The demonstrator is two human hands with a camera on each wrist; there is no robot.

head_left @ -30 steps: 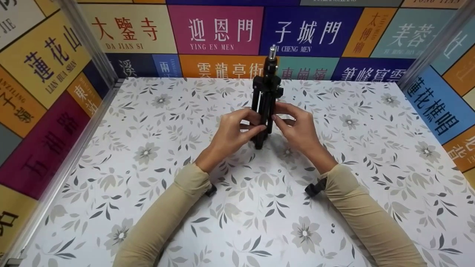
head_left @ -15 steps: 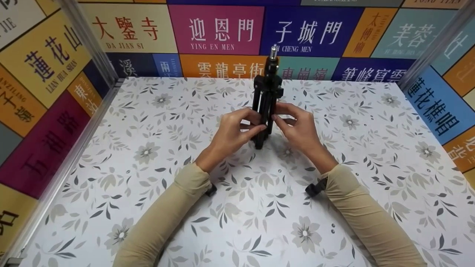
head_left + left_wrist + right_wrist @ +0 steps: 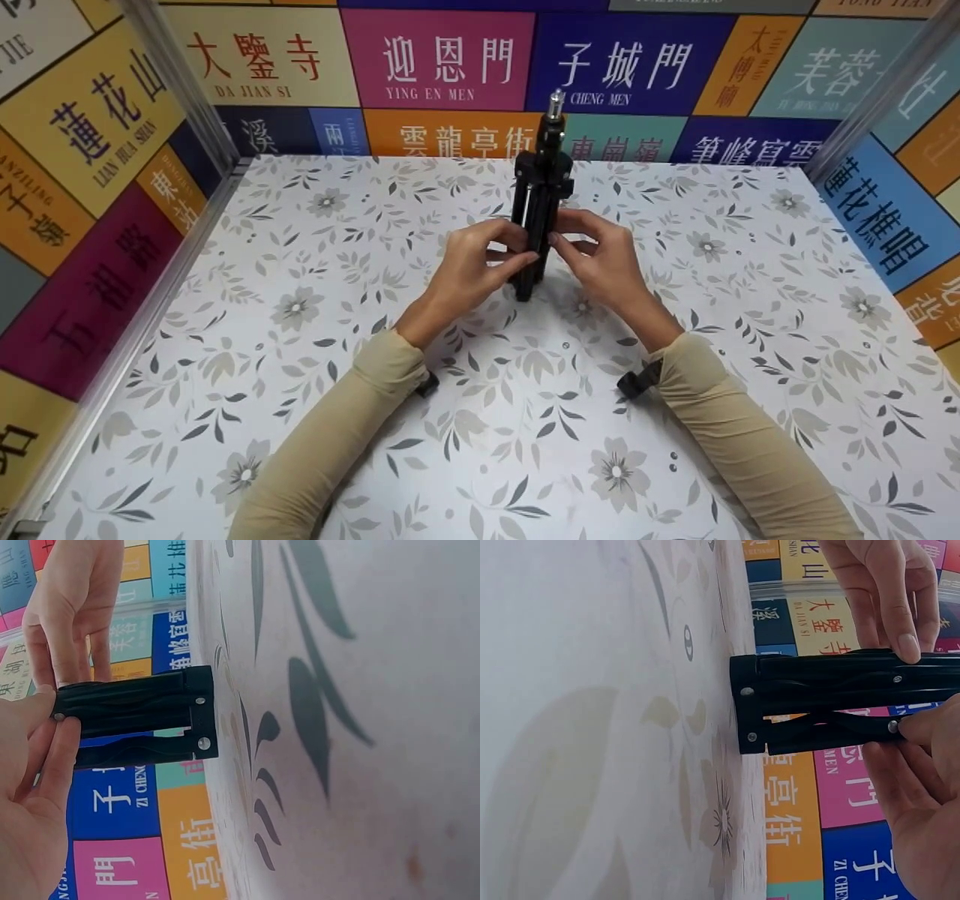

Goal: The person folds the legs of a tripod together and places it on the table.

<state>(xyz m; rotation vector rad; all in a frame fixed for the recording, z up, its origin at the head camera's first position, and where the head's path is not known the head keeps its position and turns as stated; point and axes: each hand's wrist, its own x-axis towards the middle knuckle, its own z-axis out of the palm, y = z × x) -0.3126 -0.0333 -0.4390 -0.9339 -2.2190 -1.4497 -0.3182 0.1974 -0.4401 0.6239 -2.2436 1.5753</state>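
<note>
A small black tripod stand [image 3: 544,171] with a silver stud on top stands nearly upright, its legs folded together and its top leaning slightly right. From the left side my left hand [image 3: 474,259] pinches a leg low down, thumb in front. My right hand [image 3: 606,251] pinches the stand from the right with thumb and fingertips. In the left wrist view the black legs [image 3: 135,701] run down to the table surface. The right wrist view has the right-hand fingertips at a rivet on one leg [image 3: 825,735], with the left thumb against another.
The table [image 3: 465,450] has a white cover with grey leaves and flowers. Behind it and at both sides rise panels [image 3: 442,60] of coloured tiles with Chinese lettering. Clear corner posts [image 3: 202,97] stand at the back. Black devices [image 3: 637,381] are strapped at the wrists.
The top of the tripod stand has tilted slightly to the right. Both hands keep about the same place and hold.
</note>
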